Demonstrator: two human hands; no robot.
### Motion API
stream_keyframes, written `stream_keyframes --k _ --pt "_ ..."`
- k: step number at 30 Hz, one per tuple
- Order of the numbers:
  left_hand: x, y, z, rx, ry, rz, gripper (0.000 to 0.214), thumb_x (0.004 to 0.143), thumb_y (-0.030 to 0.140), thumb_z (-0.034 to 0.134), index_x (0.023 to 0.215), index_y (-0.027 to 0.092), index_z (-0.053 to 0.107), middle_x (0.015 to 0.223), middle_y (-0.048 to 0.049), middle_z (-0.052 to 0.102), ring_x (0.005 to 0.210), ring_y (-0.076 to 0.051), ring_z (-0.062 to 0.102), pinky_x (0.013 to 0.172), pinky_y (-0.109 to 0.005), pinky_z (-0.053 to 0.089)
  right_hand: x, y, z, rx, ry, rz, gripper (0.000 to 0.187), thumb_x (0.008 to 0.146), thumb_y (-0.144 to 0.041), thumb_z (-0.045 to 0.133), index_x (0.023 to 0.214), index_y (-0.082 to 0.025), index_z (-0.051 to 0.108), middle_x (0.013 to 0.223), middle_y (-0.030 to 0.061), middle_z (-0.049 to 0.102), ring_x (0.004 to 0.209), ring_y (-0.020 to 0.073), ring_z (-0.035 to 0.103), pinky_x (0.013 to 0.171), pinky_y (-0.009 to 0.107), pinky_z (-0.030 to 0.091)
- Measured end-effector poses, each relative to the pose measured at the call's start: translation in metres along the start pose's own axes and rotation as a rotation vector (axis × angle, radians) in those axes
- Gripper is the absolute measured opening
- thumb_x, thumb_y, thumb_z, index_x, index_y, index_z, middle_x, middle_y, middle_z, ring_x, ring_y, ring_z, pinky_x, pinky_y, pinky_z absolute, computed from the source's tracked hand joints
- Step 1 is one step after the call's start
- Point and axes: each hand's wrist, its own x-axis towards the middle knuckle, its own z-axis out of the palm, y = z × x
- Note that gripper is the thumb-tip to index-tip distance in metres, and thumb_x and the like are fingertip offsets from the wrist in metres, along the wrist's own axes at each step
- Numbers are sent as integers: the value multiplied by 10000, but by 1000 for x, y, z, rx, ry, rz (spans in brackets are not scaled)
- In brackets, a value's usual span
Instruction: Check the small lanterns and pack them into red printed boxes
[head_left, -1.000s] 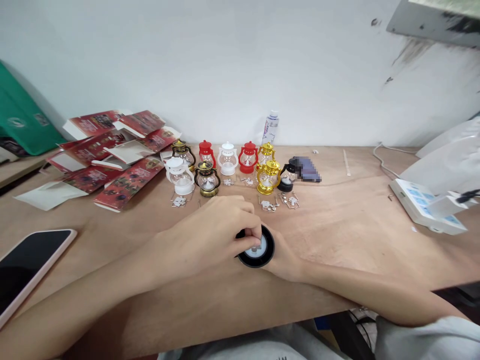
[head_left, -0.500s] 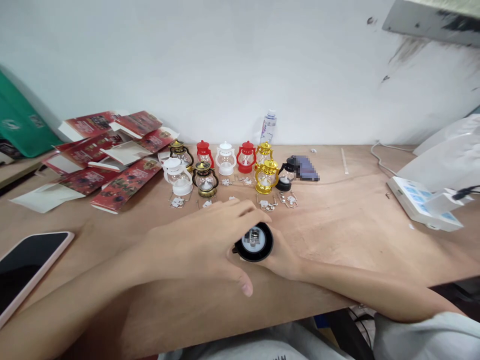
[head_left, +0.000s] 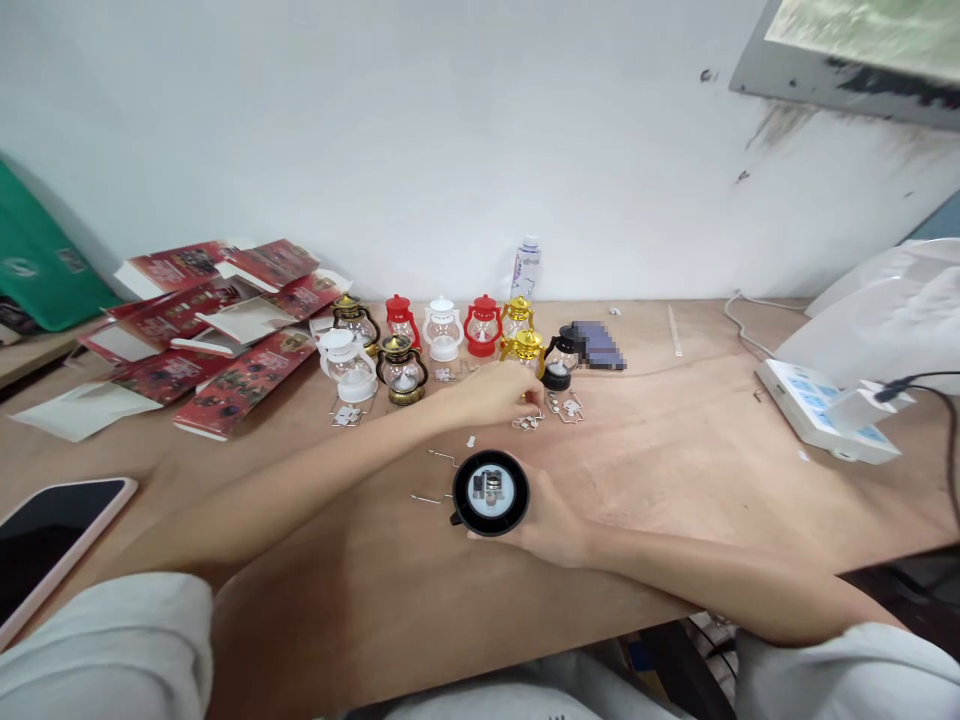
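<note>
One lantern (head_left: 491, 492) fills the gripping right hand (head_left: 551, 515) toward the tabletop's (head_left: 675, 470) near edge; the left hand (head_left: 502, 390), hold unclear, likely fetches parts (head_left: 527, 423), next needing precision.

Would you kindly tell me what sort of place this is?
Probably a small assembly workspace: miniature lanterns, small loose parts and a heap of red printed cartons share the wooden tabletop.

Left hand (head_left: 501, 393) stretched well forward, curled downward; right hand (head_left: 551, 515) nearer, curved in grip.
</note>
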Motion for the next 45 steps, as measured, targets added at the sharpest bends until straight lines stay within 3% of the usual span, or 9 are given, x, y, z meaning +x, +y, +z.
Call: stream_keyframes --k 3,7,16,27,30,33,35,40,45 --pt "21 -4 23 45 -25 -42 165 793 99 592 856 149 735 891 -81 726 832 -205 658 694 -277 459 1 2 0 -15 29 -36 509 617 -362 823 1022 -190 565 961 50 695 912 233 653 827 378 528" --pt "23 -8 36 55 -59 -57 210 727 26 595 806 149 746 817 -80 732 746 -200 655 639 -273 444 1 4 1 -24 44 -42 509 612 -365 820 1010 -191 554 993 56 690 958 243 640 842 384 524" --pt "23 -17 42 12 -35 -63 98 747 85 660 779 137 737 793 -77 726 725 -192 647 619 -265 433 1 1 0 -1 30 -9 516 621 -368 816 1034 -183 570 984 52 700 944 240 650 836 377 527" --pt "24 -22 48 21 -26 -7 201 732 -1 561 786 127 706 807 -76 702 786 -182 640 709 -263 466 0 5 1 10 16 8 520 624 -396 823 1039 -192 585 950 37 705 908 227 657 814 368 535" --pt "14 -20 37 52 39 -26 231 776 -1 484 868 115 662 949 -110 670 863 -200 625 730 -281 464 0 4 0 14 6 20 506 620 -389 827 1025 -198 591 950 36 709 903 229 661 822 377 535" --pt "-6 -15 15 74 142 -80 281 810 -18 385 970 85 593 1038 -152 627 901 -208 608 747 -302 462 1 2 0 24 5 27 520 609 -380 833 1031 -199 589 957 37 711 909 232 662 835 386 534" --pt "-25 -10 -3 15 231 -96 252 831 -2 374 956 100 569 986 -118 642 895 -184 609 769 -288 464 1 1 0 42 -8 30 500 617 -368 826 1019 -189 589 956 45 710 913 234 663 846 393 531" --pt "-76 12 -44 -184 446 -174 98 890 173 453 884 144 546 729 3 626 649 -111 582 610 -217 434 1 0 0 84 -19 44 480 640 -347 812 1026 -185 578 965 57 702 925 235 655 841 392 532" --pt "-103 31 -62 -336 481 -235 127 877 244 519 836 147 589 760 -6 641 676 -103 582 620 -208 442 1 2 0 83 7 46 479 622 -323 825 1010 -191 577 965 42 688 912 221 647 827 371 530"
